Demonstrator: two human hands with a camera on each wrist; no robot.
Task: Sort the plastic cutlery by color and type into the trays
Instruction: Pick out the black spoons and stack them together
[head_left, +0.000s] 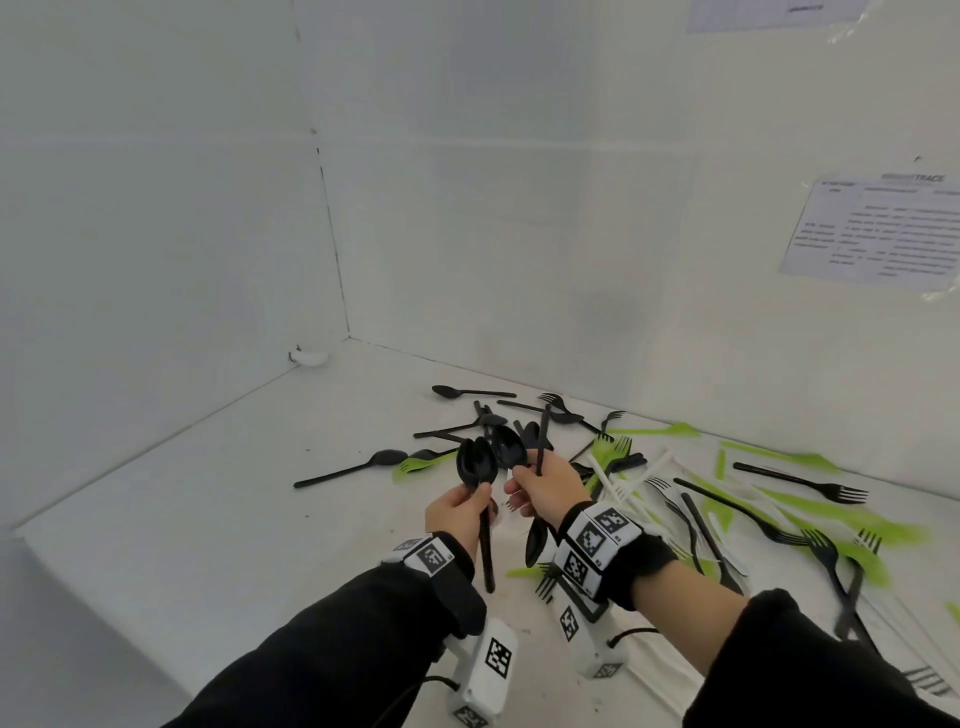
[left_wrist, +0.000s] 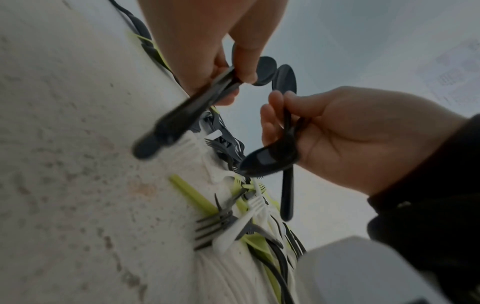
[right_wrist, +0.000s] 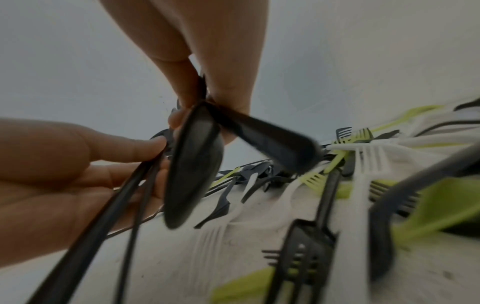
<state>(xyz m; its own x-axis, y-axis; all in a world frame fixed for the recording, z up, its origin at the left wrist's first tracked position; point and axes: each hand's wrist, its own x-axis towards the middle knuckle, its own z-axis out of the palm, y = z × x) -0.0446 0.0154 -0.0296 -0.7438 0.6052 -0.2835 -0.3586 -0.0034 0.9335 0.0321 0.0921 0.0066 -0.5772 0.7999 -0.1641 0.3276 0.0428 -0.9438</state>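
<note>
Above the table, my left hand (head_left: 460, 512) grips a small bunch of black spoons (head_left: 475, 463) by their handles, bowls up. My right hand (head_left: 545, 491), close beside it, pinches more black spoons (head_left: 511, 448); one bowl points up and another (head_left: 535, 543) hangs down by the wrist. In the left wrist view my left hand (left_wrist: 207, 61) holds the blurred handles (left_wrist: 182, 115), and my right hand (left_wrist: 350, 133) faces it. In the right wrist view my right hand (right_wrist: 207, 72) clamps a spoon bowl (right_wrist: 192, 164). No tray is in view.
A loose pile of black, green and white forks and spoons (head_left: 701, 499) covers the white table (head_left: 208, 519) right of and beyond my hands. White walls close the back and both sides. Printed sheets (head_left: 878, 228) hang on the right wall. A small white hook (head_left: 309, 357) sits in the corner.
</note>
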